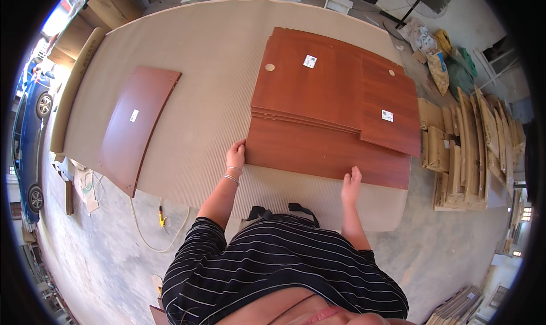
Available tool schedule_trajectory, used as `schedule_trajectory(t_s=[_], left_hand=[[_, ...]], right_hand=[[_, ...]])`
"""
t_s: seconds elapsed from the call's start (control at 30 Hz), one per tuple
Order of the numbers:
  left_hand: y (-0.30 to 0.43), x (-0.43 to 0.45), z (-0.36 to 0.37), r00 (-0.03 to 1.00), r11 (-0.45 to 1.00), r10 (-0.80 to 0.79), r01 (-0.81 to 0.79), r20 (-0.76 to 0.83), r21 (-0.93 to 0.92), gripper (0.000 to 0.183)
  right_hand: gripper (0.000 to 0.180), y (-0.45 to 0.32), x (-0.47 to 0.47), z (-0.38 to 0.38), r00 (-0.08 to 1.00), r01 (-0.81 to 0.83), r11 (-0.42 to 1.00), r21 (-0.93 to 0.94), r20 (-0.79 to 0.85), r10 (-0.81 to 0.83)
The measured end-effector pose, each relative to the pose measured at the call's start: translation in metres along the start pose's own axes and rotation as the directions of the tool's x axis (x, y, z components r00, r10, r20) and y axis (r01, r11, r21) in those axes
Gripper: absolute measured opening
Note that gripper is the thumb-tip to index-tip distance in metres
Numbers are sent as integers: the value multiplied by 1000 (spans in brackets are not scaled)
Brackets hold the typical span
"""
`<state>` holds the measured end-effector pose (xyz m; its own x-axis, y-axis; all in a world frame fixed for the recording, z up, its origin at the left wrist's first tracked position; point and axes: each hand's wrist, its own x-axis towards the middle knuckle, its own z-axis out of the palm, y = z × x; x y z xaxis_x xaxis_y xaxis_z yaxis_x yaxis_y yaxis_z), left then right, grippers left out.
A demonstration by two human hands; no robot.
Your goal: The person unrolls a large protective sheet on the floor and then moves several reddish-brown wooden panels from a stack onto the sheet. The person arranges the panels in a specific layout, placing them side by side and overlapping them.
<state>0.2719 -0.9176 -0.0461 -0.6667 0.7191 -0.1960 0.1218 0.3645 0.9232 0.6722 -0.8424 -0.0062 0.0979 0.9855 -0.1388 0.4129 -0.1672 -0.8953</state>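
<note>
A reddish-brown wood-grain panel (315, 152) lies in front of me, jutting out from under a stack of similar panels. My left hand (236, 153) has its fingers bent at the left end of this front panel, holding its edge. Over the panel's front edge, right of its middle, is my right hand (351, 184), its thumb and fingers apart. Whether it touches the wood is hard to tell. The stack's upper panel (311, 86) bears a white label (310, 61) and a round hole. A narrower panel (388, 107) with its own label overlaps on the right.
Corrugated cardboard (204, 94) covers the worktable. Another brown panel (140, 120) lies at the left, overhanging the front edge. A cardboard roll (79, 86) lies along the left side. Wrapped flat packs (465, 145) stand at right. An air blow gun (162, 218) and hose hang below.
</note>
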Motion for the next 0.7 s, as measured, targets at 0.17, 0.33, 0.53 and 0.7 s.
schedule_trajectory(t_s=[0.17,0.33,0.53,0.7], left_hand=[[-6,-2,-3,996,996,38,-32,75,-81,29],[-8,2,-4,992,994,12,1,124,-105,28],[-10,1,-4,989,981,63,-37,135,-190,29],[-5,24,0,980,940,-107,155,168,-304,28]], right_hand=[[57,-1,-41,31,919,394,658,-642,266,-291],[59,-9,-43,37,929,370,646,-668,246,-277],[57,-20,-39,29,957,270,676,-685,269,-110],[47,-31,-30,13,956,228,770,-596,289,-59]])
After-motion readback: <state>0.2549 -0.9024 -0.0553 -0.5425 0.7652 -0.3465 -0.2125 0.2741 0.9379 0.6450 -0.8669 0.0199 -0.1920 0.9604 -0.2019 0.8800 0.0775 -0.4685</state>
